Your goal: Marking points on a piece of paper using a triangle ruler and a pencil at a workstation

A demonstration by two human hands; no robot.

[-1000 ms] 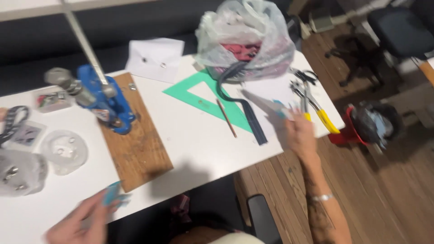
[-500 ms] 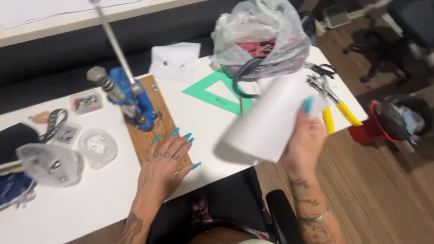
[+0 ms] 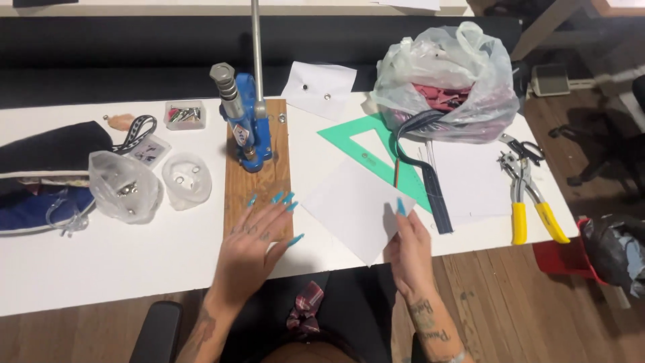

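A clear plastic bag of pink and dark scraps (image 3: 445, 81) sits at the white table's (image 3: 101, 255) far right; yellow-handled punch pliers (image 3: 527, 195) lie near the right edge; a green plastic triangle ruler (image 3: 356, 138) lies flat mid-table; two small clear bags of metal snaps (image 3: 124, 188) rest left, beside a dark blue fabric bundle (image 3: 40, 175).

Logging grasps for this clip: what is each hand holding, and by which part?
The right hand pinches the white paper sheet at its right-hand corner. The left hand holds nothing; it lies flat on the wooden board.
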